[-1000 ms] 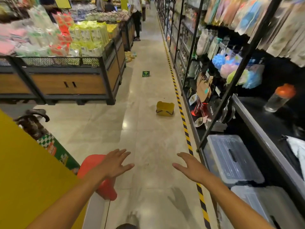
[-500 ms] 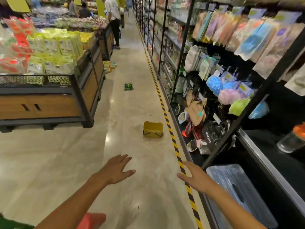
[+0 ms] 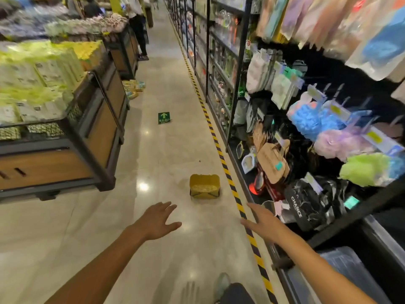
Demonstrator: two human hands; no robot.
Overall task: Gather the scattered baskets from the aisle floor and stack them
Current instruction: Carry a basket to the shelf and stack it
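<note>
A yellow basket point(image 3: 204, 186) lies upside down on the shiny aisle floor, just left of the yellow-and-black floor stripe point(image 3: 228, 172). Its dark handle rests against the floor at its near side. My left hand point(image 3: 157, 220) is stretched forward, palm down, fingers apart, holding nothing, short of the basket and to its left. My right hand point(image 3: 264, 222) is also out in front, fingers apart and holding nothing, over the stripe to the basket's right.
Tall shelves point(image 3: 285, 132) of hanging goods line the right side. A wooden display bin point(image 3: 94, 139) of packets stands at the left. A green arrow sign point(image 3: 164, 118) lies on the floor farther on. A person point(image 3: 137, 25) stands far down the aisle. My shoe point(image 3: 221, 284) shows below.
I have walked forward along the aisle: the yellow basket is closer now. The red item and yellow cart at the lower left have dropped out of view. Both hands stay stretched out with fingers apart.
</note>
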